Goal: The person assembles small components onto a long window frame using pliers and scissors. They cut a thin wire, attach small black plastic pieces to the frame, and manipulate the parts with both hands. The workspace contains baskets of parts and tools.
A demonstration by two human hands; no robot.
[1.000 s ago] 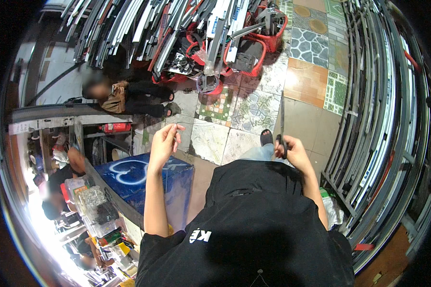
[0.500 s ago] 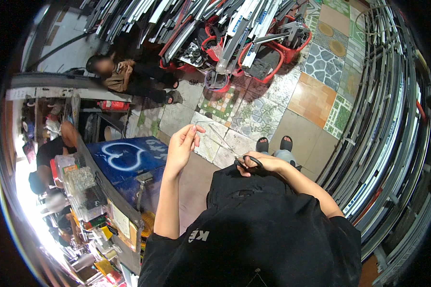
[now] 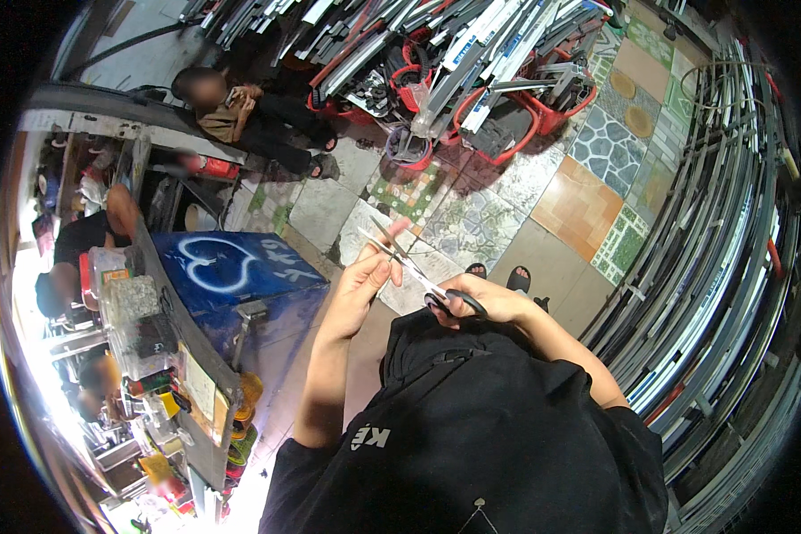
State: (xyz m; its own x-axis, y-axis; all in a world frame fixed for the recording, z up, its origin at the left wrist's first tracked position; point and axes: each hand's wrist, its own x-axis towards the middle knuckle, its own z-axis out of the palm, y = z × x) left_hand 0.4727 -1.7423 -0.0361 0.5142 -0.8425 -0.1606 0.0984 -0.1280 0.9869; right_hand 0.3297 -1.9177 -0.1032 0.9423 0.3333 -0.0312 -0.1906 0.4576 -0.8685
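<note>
My right hand (image 3: 489, 298) is closed around the black handles of a pair of scissors (image 3: 416, 271) in front of my waist. Their silver blades stand apart and point up and left. Beside the blades, my left hand (image 3: 365, 283) has its thumb pressed to its fingers, while the index fingertip is raised and blurred behind the blades. A thin dark strand (image 3: 415, 252) seems to run from the left fingers toward the blades; its full length is not clear.
A blue metal box (image 3: 231, 280) and a cluttered workbench (image 3: 203, 374) stand at my left. Long metal profiles (image 3: 685, 311) line my right. Red baskets (image 3: 498, 133) of offcuts are ahead on the patterned tiles. A seated person (image 3: 227, 111) is at far left.
The scissors have opened, and their blades have come up to my left hand. My left hand has moved slightly right and down, with its index finger raised. The whole view has shifted a little.
</note>
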